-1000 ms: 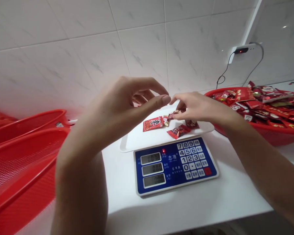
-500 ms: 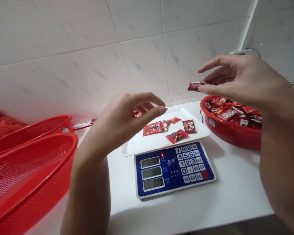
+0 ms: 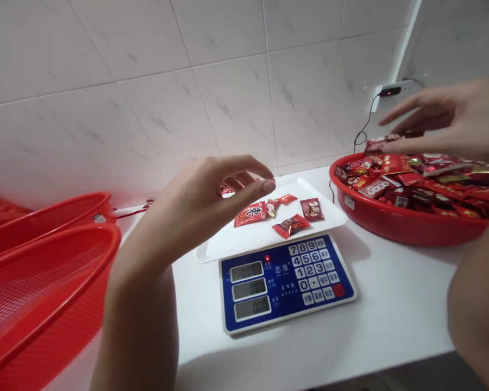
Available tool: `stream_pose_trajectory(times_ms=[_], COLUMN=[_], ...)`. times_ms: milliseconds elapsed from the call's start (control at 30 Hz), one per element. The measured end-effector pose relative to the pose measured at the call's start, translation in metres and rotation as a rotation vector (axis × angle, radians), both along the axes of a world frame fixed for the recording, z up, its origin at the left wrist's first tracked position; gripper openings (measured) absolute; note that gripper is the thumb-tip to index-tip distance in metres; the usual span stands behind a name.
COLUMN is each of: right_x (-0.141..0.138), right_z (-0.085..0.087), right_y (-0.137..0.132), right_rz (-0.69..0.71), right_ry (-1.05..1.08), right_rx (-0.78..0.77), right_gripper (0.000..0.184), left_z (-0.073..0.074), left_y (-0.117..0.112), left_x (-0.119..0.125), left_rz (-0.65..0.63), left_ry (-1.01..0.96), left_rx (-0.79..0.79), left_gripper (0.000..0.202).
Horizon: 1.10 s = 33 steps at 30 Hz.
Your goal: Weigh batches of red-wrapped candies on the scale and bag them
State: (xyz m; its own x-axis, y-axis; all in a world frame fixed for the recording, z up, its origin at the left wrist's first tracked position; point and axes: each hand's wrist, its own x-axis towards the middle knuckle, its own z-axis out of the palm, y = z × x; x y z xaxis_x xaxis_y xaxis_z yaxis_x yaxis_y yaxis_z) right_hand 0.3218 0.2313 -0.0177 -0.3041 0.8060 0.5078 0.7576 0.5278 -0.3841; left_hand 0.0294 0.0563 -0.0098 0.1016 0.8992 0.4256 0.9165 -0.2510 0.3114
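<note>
Right hand (image 3: 452, 117) pinching a dark-red packet (image 3: 374, 145) above the red basket (image 3: 391, 224), I hold my left hand (image 3: 209, 190) loosely curled near the scale tray (image 3: 224, 243), contents unclear; white table (image 3: 395, 309), tiled wall (image 3: 232, 81) behind.

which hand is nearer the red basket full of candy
The right: the right hand is above the red basket, holding a wrapped candy. The left hand is over the white tray, left of the basket.

The light is soft and a bit gray, darker at the upper right. Faint shadows lie on the white table (image 3: 399, 309) around the scale (image 3: 287, 285). The red basket (image 3: 52, 304) at the lower left looks stretched.
</note>
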Motion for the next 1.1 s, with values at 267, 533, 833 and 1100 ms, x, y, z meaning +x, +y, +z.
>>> stream_pose_trajectory(times_ms=[267,533,833,1100], right_x=[0.013,-0.018,-0.108,-0.103], right_z=[-0.008,0.002,-0.033,-0.024], right_y=[0.021,-0.003,-0.001,-0.009], right_rz=[-0.188,0.112,0.387,0.425], right_ry=[-0.111,-0.111,-0.527,-0.427], right_rx=[-0.437,-0.306,-0.484,-0.492], right_gripper=[0.028,0.035,0.039,0.048], left_z=[-0.033,-0.087,-0.087,-0.095], left_y=[0.042,0.073,0.105,0.106], left_x=[-0.007,0.006,0.022,0.027], left_rz=[0.0,0.127,-0.004,-0.013], left_ry=[0.035,0.117,0.164,0.175], left_rx=[-0.216,-0.475,-0.427,-0.275], left_gripper=[0.058,0.099,0.092,0.046])
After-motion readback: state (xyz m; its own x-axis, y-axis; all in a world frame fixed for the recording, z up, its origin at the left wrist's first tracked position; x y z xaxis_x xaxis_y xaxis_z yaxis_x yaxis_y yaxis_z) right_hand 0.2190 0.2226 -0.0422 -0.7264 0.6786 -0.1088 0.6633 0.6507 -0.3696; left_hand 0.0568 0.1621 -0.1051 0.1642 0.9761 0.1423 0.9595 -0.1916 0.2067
